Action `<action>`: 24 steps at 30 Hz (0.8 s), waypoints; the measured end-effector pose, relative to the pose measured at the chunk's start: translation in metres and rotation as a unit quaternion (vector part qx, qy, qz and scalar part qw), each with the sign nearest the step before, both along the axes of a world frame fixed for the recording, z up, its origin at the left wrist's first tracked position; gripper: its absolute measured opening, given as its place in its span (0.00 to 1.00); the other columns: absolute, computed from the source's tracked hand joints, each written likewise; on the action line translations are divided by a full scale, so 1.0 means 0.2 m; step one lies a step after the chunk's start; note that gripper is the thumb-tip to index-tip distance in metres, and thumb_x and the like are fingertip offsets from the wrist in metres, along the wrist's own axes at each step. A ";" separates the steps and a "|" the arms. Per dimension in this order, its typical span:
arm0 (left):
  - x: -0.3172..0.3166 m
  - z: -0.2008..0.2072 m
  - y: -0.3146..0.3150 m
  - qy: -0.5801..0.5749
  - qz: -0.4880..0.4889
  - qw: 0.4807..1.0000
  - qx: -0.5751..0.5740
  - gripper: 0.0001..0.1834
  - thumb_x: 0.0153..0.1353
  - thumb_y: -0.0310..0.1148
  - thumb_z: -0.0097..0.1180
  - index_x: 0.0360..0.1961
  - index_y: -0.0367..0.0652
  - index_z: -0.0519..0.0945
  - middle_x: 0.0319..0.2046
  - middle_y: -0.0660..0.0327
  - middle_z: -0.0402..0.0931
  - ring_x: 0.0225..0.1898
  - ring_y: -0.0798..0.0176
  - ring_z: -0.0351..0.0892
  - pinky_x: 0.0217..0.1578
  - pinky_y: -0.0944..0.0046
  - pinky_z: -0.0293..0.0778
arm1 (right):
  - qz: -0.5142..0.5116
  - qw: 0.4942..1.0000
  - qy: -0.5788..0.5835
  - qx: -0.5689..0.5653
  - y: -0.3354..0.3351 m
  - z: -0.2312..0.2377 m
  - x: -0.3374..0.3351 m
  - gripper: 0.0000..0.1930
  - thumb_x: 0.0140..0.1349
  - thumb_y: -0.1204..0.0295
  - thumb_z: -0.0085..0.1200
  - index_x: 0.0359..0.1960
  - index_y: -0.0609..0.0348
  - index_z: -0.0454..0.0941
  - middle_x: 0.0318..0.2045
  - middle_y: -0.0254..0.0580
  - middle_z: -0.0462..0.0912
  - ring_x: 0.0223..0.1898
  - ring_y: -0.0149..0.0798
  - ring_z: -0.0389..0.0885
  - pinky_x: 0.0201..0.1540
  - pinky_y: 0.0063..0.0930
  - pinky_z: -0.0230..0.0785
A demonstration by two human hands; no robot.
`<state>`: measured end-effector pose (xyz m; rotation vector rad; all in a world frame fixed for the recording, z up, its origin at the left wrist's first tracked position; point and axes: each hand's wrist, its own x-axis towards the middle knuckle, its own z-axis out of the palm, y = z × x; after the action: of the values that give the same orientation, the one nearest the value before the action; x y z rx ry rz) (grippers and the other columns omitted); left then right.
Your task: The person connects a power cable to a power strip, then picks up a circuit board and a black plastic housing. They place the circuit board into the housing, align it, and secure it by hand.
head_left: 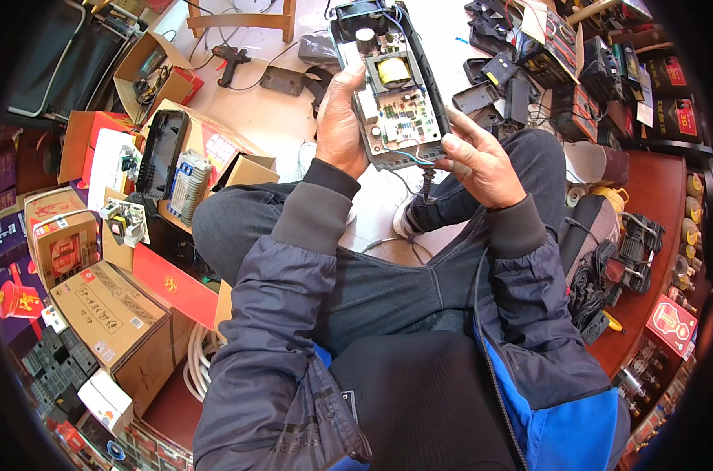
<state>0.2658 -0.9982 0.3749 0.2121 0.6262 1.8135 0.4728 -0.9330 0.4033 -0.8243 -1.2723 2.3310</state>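
Between my hands is an opened battery charger or power supply, its black plastic case [429, 94] showing a pale circuit board [404, 118]. On the board sit a yellow-wound transformer [393, 71] and a round capacitor [365, 38]. A fan [358, 11] is at the far end. My left hand [342, 125] grips the case's left side, thumb over the edge. My right hand [482, 161] holds the lower right corner, thumb and fingers closed at the case. Blue wires [410, 157] run along the near end, where a black cord [428, 184] hangs out.
A glue gun [229, 64] and dark case parts [282, 79] lie on the floor ahead. Cardboard boxes [109, 314] and a black case shell [164, 153] stand at left. More black cases [498, 71] lie far right. Coiled black cables [596, 286] rest on the brown surface [655, 184].
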 end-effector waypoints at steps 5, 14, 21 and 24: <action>-0.01 0.02 -0.01 -0.063 -0.057 0.996 0.032 0.30 0.71 0.50 0.56 0.65 0.40 0.72 0.55 0.51 0.81 0.53 0.52 0.84 0.54 0.48 0.84 | -0.001 1.000 0.014 -0.013 0.00 0.00 0.01 0.35 0.73 0.70 0.57 0.76 0.69 0.55 0.63 0.51 0.75 0.59 0.42 0.80 0.57 0.36 0.78; -0.06 0.04 -0.01 -0.051 0.015 0.998 0.013 0.29 0.70 0.49 0.58 0.63 0.41 0.73 0.53 0.52 0.81 0.52 0.52 0.85 0.53 0.49 0.84 | 0.055 0.998 0.040 -0.002 -0.03 0.02 -0.01 0.36 0.71 0.61 0.59 0.72 0.73 0.60 0.56 0.56 0.81 0.59 0.45 0.81 0.66 0.38 0.70; -0.11 0.06 -0.01 -0.015 0.094 0.995 0.017 0.31 0.69 0.51 0.60 0.63 0.41 0.71 0.54 0.54 0.80 0.52 0.55 0.85 0.54 0.51 0.84 | -0.012 0.993 -0.043 0.114 -0.15 0.06 -0.06 0.13 0.71 0.70 0.60 0.49 0.69 0.80 0.36 0.40 0.85 0.38 0.32 0.83 0.46 0.26 0.76; -0.10 0.04 -0.01 -0.010 0.095 0.995 0.010 0.30 0.69 0.49 0.60 0.64 0.42 0.71 0.55 0.55 0.79 0.53 0.55 0.84 0.54 0.51 0.84 | -0.061 0.982 -0.076 0.161 -0.18 0.07 -0.09 0.12 0.71 0.69 0.60 0.46 0.67 0.82 0.32 0.35 0.83 0.32 0.26 0.79 0.39 0.22 0.74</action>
<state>0.2462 -1.0011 0.3835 0.1521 0.6313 2.0037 0.4555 -0.9690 0.4175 -0.9528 -1.5618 1.9291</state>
